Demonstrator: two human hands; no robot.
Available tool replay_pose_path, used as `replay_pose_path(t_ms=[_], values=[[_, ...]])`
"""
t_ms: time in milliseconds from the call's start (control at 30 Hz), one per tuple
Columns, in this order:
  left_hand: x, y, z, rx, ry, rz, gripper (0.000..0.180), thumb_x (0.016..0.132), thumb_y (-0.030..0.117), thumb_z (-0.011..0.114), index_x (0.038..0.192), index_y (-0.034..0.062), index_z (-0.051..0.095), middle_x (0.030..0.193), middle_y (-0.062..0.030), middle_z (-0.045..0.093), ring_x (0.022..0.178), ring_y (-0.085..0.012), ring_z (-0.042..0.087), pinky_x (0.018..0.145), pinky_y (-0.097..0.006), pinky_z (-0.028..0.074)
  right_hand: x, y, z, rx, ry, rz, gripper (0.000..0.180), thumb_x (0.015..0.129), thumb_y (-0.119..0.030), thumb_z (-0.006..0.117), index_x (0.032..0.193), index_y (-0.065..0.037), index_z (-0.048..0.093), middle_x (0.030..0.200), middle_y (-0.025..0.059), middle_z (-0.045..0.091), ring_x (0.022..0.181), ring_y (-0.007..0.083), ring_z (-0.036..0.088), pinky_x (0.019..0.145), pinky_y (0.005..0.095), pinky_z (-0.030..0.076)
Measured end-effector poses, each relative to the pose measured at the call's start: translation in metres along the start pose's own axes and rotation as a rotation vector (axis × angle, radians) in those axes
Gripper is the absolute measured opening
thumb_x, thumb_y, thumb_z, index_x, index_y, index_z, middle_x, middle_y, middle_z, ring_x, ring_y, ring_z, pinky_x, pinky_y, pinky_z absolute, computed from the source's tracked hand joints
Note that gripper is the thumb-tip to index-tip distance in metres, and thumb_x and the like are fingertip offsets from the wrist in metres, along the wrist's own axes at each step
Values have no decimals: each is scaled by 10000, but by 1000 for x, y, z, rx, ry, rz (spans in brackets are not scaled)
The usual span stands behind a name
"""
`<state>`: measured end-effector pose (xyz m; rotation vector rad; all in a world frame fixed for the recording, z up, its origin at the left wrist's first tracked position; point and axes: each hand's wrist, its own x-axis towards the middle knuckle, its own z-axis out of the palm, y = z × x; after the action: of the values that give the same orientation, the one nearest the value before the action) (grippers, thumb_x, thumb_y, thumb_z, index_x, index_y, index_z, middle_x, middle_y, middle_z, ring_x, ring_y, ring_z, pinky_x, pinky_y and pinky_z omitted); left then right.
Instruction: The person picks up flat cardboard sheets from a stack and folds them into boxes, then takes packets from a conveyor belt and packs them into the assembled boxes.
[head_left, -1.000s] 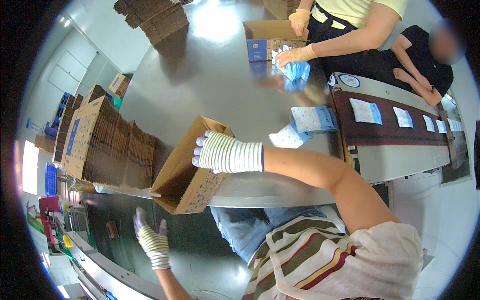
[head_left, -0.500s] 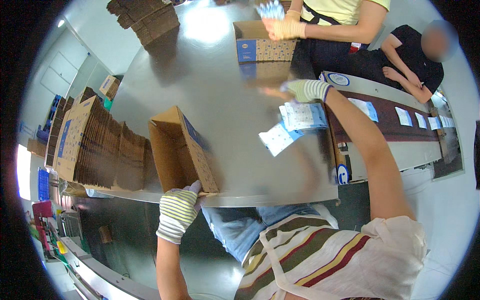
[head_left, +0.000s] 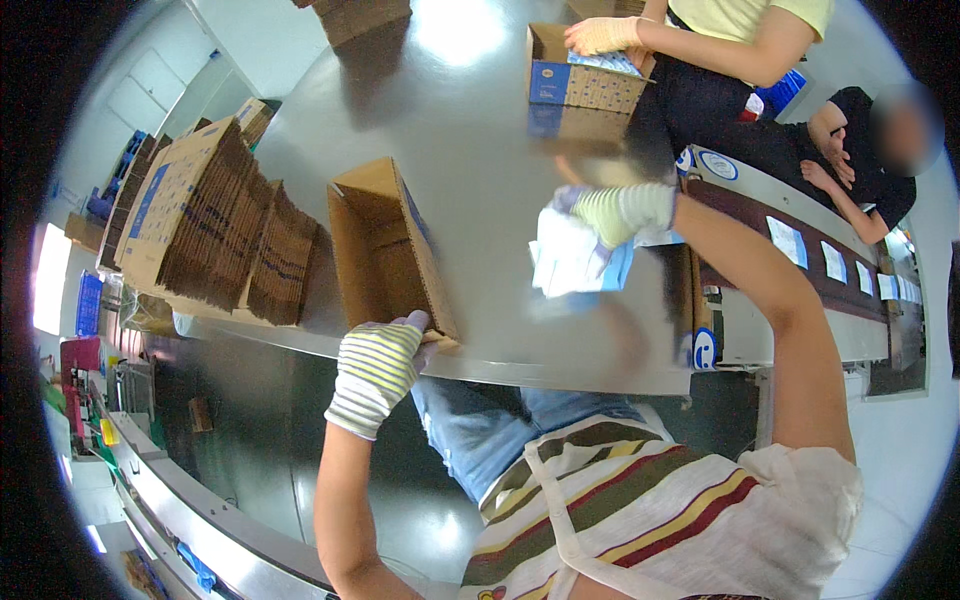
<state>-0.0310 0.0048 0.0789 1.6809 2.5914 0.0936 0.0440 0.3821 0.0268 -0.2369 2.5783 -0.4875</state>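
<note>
One open box (head_left: 385, 255) lies on the bench (head_left: 470, 130), long axis running away from the person, opening up. The left hand (head_left: 378, 370) grips its near end; the right hand (head_left: 620, 212) clasps one bundle of white packets (head_left: 572, 258).

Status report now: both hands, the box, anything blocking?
Left hand grips near edge of open cardboard box. Right hand holds bundle of white-blue packets above table. Nothing between packets and box.
</note>
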Motion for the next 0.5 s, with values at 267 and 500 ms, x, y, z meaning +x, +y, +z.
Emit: replay_pose_path(t_ms=[267,500], values=[[1,-7,17,-41,141,-17,329,772,345,664,903,57,573,663,-146,620,638,-332,613,557,-411,470,-9,-93,41,-496,17,174,824,621,-433,724,1283,-23,456,1162,210,538,1076,342,519,948,470,381],[-6,-3,16,-18,184,-46,344,763,328,673,940,46,589,681,-147,627,633,-333,611,557,-404,474,-27,-125,97,-504,133,167,938,608,-464,728,1338,-8,355,1185,202,506,1089,344,491,1001,484,330]])
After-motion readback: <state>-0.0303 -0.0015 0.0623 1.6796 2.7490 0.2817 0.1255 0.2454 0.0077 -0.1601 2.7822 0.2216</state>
